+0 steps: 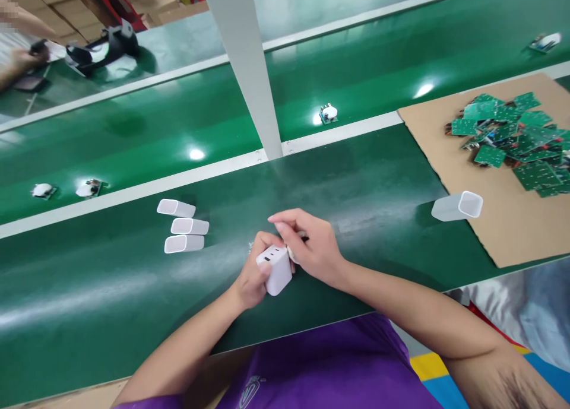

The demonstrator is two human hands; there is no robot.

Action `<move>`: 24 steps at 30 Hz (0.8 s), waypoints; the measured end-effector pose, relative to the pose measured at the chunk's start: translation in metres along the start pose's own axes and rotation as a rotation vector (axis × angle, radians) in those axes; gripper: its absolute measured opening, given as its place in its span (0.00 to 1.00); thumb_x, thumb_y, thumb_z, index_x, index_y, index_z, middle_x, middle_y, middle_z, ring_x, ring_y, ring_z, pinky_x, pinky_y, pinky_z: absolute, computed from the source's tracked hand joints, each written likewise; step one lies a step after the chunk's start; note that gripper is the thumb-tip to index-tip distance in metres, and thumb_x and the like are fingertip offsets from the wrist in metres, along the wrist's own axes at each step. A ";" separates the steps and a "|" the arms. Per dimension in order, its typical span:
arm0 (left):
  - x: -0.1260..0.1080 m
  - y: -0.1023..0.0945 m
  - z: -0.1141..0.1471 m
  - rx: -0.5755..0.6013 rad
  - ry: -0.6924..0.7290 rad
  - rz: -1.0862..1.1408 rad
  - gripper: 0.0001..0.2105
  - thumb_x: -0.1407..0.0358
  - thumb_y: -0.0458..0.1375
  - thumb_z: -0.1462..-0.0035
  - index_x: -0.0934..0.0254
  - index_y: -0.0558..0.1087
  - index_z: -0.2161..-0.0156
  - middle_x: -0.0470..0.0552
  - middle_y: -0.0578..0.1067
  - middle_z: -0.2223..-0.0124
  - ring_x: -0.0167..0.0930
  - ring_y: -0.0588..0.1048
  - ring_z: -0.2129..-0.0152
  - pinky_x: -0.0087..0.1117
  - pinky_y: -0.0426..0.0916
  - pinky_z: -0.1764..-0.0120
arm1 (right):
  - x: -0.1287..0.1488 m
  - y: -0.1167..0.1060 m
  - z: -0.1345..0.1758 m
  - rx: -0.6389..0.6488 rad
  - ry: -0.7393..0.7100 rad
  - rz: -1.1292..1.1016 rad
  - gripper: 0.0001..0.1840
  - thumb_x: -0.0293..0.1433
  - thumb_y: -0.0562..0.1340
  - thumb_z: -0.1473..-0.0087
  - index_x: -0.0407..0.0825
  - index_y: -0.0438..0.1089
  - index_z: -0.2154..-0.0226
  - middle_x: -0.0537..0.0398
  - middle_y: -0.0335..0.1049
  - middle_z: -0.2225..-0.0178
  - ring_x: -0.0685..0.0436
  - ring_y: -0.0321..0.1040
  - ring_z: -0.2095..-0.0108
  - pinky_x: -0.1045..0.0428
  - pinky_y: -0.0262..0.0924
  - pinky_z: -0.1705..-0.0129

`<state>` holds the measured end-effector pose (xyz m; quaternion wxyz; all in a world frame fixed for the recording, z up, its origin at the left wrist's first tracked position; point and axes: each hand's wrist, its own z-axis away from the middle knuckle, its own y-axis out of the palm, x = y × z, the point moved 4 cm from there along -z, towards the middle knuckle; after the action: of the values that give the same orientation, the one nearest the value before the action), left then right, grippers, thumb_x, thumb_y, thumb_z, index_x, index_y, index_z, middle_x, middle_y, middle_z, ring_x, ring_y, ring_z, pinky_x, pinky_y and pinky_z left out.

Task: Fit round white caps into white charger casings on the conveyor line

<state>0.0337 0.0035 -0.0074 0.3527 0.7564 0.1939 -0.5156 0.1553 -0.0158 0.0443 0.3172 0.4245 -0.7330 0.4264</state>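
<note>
My left hand (255,278) grips a white charger case (279,277) above the green bench, its end with several port slots turned up towards me. Close beside it is my right hand (314,246), thumb and index finger near each other and the other fingers curled. A bit of something white and dark shows under those curled fingers, too covered to make out. To the left lie three white, open-ended sleeves: an upper one (176,208), a middle one (190,226) and a lower one (184,243).
At right, a heap of green circuit boards (507,136) lies on a cardboard sheet (490,231). Another white sleeve (456,206) overlaps its edge. Small board assemblies (328,113) sit on the green conveyor (178,124) behind a metal post (244,59). A co-worker's hand (27,59) shows far left.
</note>
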 end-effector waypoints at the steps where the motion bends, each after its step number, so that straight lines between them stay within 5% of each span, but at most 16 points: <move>1: 0.001 0.004 -0.001 0.054 -0.073 0.140 0.17 0.48 0.52 0.39 0.60 0.63 0.58 0.45 0.76 0.72 0.27 0.72 0.82 0.24 0.63 0.81 | -0.002 -0.001 -0.002 0.015 0.092 -0.114 0.09 0.29 0.55 0.35 0.48 0.71 0.58 0.62 0.71 0.73 0.55 0.67 0.76 0.60 0.61 0.74; 4: 0.003 0.009 -0.003 0.094 -0.213 0.365 0.18 0.47 0.53 0.40 0.60 0.65 0.58 0.46 0.79 0.69 0.29 0.76 0.82 0.24 0.65 0.82 | -0.005 -0.003 -0.006 0.023 0.233 -0.293 0.08 0.31 0.57 0.37 0.48 0.71 0.58 0.65 0.65 0.78 0.55 0.64 0.80 0.60 0.59 0.76; 10: 0.005 0.006 -0.004 -0.078 -0.315 0.345 0.19 0.48 0.54 0.40 0.63 0.71 0.59 0.47 0.79 0.70 0.32 0.78 0.79 0.29 0.71 0.77 | -0.005 -0.007 -0.007 -0.005 0.260 -0.304 0.08 0.31 0.57 0.38 0.48 0.72 0.60 0.65 0.65 0.78 0.56 0.61 0.81 0.60 0.55 0.79; 17: 0.008 0.006 -0.001 -0.087 -0.229 0.282 0.24 0.41 0.55 0.44 0.61 0.68 0.58 0.46 0.78 0.71 0.29 0.76 0.81 0.26 0.69 0.79 | -0.005 -0.005 -0.007 -0.010 0.280 -0.237 0.09 0.31 0.57 0.39 0.49 0.72 0.60 0.65 0.65 0.78 0.55 0.64 0.79 0.59 0.58 0.75; 24: 0.011 0.004 0.002 -0.068 -0.231 0.212 0.18 0.48 0.54 0.39 0.61 0.64 0.57 0.47 0.77 0.70 0.28 0.75 0.81 0.26 0.69 0.80 | -0.008 -0.004 -0.006 -0.009 0.271 -0.213 0.09 0.30 0.57 0.39 0.49 0.72 0.60 0.65 0.65 0.79 0.55 0.64 0.79 0.59 0.59 0.76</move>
<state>0.0394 -0.0011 -0.0171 0.4505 0.6961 0.0883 -0.5520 0.1625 -0.0088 0.0415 0.4585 0.4371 -0.6362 0.4404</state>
